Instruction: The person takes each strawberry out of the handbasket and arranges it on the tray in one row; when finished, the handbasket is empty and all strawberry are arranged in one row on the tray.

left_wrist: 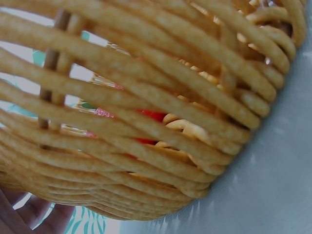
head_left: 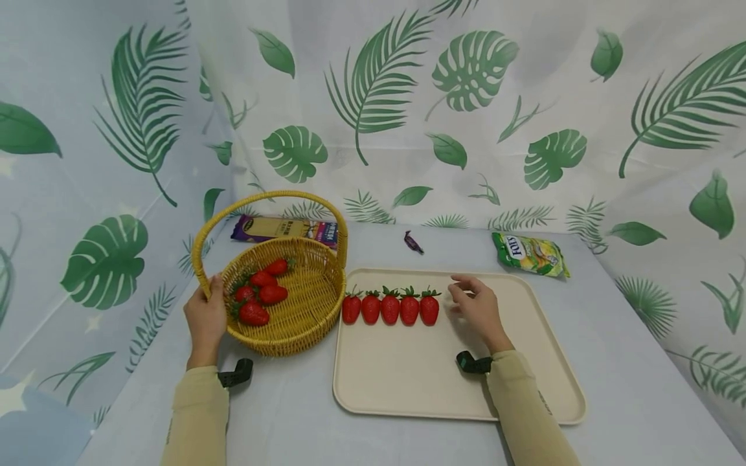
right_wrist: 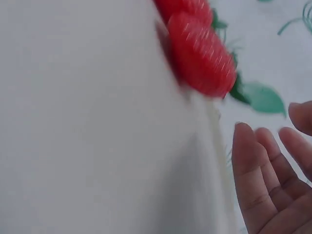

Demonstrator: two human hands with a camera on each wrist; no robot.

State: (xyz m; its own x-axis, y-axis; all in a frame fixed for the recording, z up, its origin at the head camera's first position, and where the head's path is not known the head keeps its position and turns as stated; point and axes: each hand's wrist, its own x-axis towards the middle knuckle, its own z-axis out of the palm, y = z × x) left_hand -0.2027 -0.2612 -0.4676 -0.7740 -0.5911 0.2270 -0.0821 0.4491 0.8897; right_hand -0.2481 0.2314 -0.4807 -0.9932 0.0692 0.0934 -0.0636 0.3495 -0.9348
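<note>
My left hand (head_left: 206,317) grips the yellow wicker basket (head_left: 311,333) at its left side, where the tall handle meets the rim. Several red strawberries (head_left: 272,295) lie in the left part of the basket; in the left wrist view, bits of red show through the weave. Five would be too exact, so several strawberries (head_left: 390,309) stand in a row along the far left of the beige tray (head_left: 408,382), leaves toward the back. Just right of the row, my right hand (head_left: 479,310) hovers over the tray with fingers apart and nothing held. The right wrist view shows the end strawberry (right_wrist: 202,56) near those fingertips.
Behind the basket lies a purple and yellow packet (head_left: 280,228). A small dark purple wrapped piece (head_left: 414,243) lies behind the tray, and a green snack bag (head_left: 529,254) sits at the back right. Leaf-patterned cloth (head_left: 396,162) hangs around the table.
</note>
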